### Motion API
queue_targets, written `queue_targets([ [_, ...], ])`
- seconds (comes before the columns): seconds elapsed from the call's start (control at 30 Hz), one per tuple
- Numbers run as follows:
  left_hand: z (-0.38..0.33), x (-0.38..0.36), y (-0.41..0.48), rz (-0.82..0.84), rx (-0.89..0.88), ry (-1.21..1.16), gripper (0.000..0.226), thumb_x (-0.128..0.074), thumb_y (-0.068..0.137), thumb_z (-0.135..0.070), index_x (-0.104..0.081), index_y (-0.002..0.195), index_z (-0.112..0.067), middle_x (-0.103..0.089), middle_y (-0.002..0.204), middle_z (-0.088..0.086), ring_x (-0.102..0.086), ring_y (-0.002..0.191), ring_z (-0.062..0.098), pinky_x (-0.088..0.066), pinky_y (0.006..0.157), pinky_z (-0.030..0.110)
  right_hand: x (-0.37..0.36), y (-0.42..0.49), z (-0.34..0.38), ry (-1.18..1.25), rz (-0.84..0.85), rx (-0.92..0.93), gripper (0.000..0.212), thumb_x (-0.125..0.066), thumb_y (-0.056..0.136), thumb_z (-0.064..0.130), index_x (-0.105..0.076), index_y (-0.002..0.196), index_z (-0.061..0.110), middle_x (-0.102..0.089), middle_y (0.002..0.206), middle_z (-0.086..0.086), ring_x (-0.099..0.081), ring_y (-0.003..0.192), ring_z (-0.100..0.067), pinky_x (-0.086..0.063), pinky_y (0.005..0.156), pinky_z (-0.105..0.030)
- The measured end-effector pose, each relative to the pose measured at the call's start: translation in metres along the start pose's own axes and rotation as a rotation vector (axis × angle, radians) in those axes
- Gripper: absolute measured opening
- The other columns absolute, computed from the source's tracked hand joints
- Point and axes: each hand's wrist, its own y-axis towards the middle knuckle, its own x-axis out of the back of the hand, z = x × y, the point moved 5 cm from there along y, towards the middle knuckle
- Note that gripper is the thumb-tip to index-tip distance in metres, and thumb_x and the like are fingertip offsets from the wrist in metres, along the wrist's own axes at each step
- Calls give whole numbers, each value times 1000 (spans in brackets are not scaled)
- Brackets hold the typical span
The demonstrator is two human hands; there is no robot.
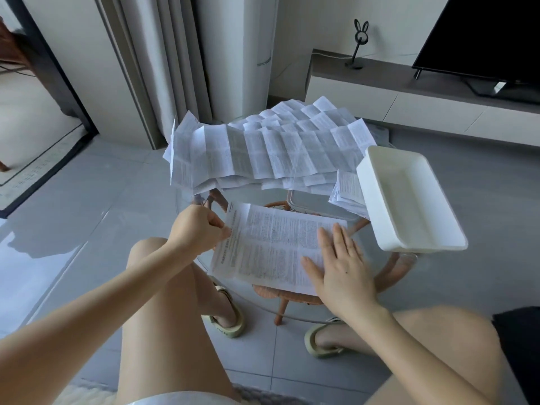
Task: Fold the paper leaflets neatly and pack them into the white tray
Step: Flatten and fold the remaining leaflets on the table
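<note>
Here, leaflet [271, 244] near table rim [304, 320].

Pretty clearly somebody's living room. Far right there's a big black flat-screen TV [482, 33] sitting on a low white cabinet with a grey top [380, 83], and a little black wire bunny-ear ornament [358, 43] stands left of it. Pale floor-length curtains [163, 54] and a tall white standing air conditioner [236, 54] at the far wall, glossy grey floor tiles [87, 214], small round glass-topped rattan table [281, 312] up near.

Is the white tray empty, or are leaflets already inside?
Empty: the white tray shows only its bare bottom; nothing lies inside.
</note>
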Motion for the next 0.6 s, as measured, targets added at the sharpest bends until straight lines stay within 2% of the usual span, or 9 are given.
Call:
queue_targets([
  [0.1,-1,0,-1,-10,-5,45,21,-72,83,-13,-66,64,-16,-64,64,1,-60,63,19,-48,61,29,5,-5,-8,-47,-11,6,86,-2,93,64,-48,137,6,-45,142,-18,-42,133,-30,-17,114,-48],
  [0.17,-1,0,-2,-18,-25,65,17,-72,84,-15,-69,68,-13,-63,64,-2,-54,62,14,-47,63,28,6,-5,-9,-96,-4,18,85,-4,94,64,-51,135,6,-49,140,-15,-45,132,-28,-15,110,-53],
  [0.27,-3,1,-5,-42,-83,114,13,-71,86,-16,-73,78,-6,-69,74,4,-55,66,16,-49,65,30,6,-7,-11,-137,18,42,86,-3,93,65,-50,137,7,-47,142,-13,-43,133,-26,-12,109,-53],
  [0.37,-4,1,-9,-71,-131,143,12,-70,87,-17,-73,82,-6,-67,75,2,-56,68,16,-46,64,27,5,-6,-15,-141,12,66,87,-1,93,64,-49,136,6,-47,142,-14,-44,133,-27,-14,109,-52],
  [0.47,-5,0,-10,-78,-154,178,13,-69,87,-18,-74,83,-6,-70,79,6,-57,70,18,-47,65,28,5,-10,-15,-120,-4,79,81,-2,97,56,-51,134,4,-49,139,-17,-46,130,-30,-19,106,-53],
  [0.6,-7,2,-7,-53,-155,185,12,-70,87,-17,-74,84,-6,-66,76,2,-55,73,16,-46,66,28,7,-20,-20,-90,-5,93,75,2,99,41,-53,133,4,-52,136,-20,-48,128,-31,-23,106,-56],
])
